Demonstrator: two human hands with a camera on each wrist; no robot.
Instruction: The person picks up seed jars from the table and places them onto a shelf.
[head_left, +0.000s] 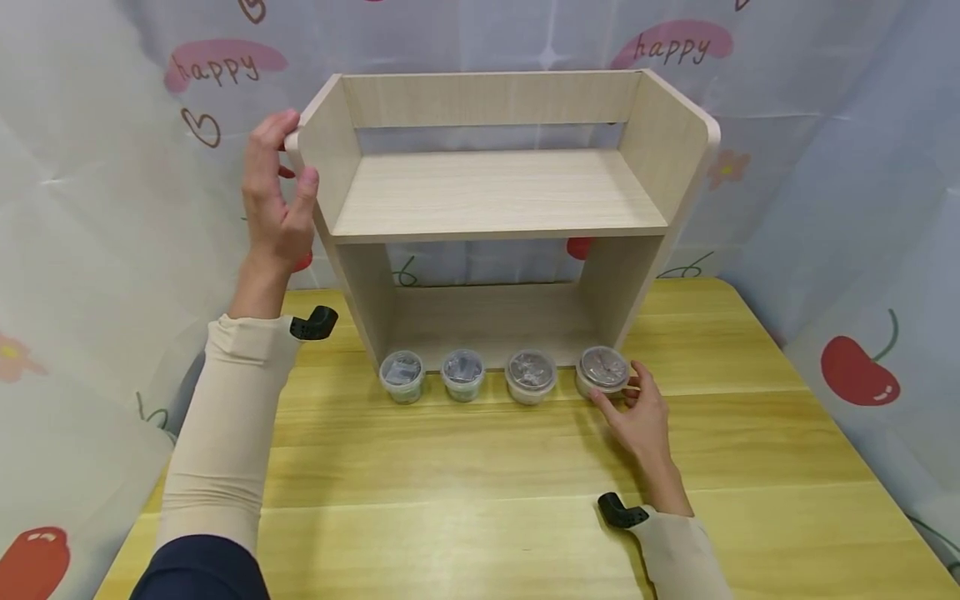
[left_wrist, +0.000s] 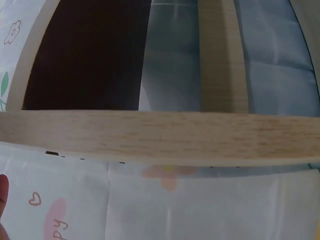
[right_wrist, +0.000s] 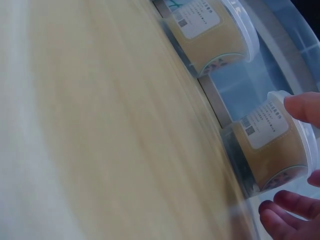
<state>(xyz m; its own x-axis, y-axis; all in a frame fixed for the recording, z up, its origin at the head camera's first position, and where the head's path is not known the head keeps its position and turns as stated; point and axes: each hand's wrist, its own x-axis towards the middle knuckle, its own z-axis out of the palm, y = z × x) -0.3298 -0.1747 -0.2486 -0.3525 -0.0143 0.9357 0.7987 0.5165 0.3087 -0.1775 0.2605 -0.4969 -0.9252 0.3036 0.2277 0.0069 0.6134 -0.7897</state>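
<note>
A small two-tier wooden shelf (head_left: 498, 196) stands on the table. At the upper part of its left side panel, my left hand (head_left: 273, 192) holds the edge, fingers at the top corner and thumb lower down. The left wrist view shows the panel's pale edge (left_wrist: 165, 135) close up, with only a sliver of finger at the far left. Several clear lidded plastic tubs stand in a row along the shelf's front. My right hand (head_left: 637, 408) grips the rightmost tub (head_left: 602, 367), thumb and fingers on opposite sides; its label (right_wrist: 265, 125) shows in the right wrist view.
The other tubs, left (head_left: 402, 371), middle-left (head_left: 462, 369) and middle-right (head_left: 531, 371), stand with small gaps between them. Wood-grain table (head_left: 450, 483) extends in front. Printed cloth (head_left: 832, 208) hangs behind and at both sides.
</note>
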